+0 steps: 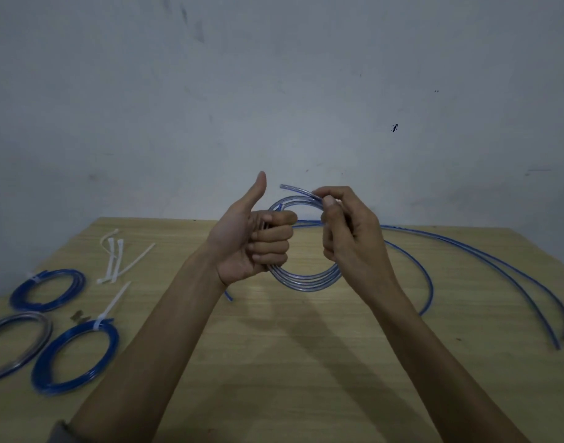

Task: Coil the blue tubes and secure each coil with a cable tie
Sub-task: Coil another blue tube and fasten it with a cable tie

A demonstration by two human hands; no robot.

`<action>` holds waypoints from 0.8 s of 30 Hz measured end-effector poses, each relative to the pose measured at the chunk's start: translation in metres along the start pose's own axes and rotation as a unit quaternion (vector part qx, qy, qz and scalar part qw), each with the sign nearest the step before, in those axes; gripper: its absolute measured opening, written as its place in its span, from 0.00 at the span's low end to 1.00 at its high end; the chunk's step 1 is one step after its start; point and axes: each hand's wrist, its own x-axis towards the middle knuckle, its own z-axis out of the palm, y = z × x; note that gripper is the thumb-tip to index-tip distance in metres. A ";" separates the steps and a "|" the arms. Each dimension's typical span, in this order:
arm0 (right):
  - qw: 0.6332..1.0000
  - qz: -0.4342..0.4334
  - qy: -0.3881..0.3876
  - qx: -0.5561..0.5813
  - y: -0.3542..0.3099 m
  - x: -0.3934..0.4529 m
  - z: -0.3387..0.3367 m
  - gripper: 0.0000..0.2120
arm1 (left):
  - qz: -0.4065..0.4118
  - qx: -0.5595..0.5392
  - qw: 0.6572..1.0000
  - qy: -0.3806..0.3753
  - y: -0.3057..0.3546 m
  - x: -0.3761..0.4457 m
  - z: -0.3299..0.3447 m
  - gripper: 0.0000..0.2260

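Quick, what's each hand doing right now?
Left hand: fingers curled round the coil, thumb up.
Right hand: pinching the coil's free end.

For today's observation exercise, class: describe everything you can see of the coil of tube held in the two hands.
The coil is clear, faintly blue plastic tube wound into several round loops, held upright above the wooden table. The left hand grips its left side with fingers curled round the loops and thumb raised. The right hand pinches the top right, where a free end sticks out to the left. No cable tie shows on it yet.
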 end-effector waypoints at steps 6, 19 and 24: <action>1.000 0.004 -0.030 0.009 -0.003 -0.001 -0.003 0.09 | -0.017 0.045 0.999 0.016 0.004 -0.005 0.003 0.26; 0.988 0.046 -0.123 -0.079 0.011 -0.002 -0.007 0.12 | -0.047 0.251 0.956 0.144 -0.011 0.006 0.009 0.17; 0.970 0.065 -0.163 -0.168 0.017 -0.004 -0.005 0.14 | -0.040 0.317 0.929 0.185 -0.018 0.010 0.011 0.13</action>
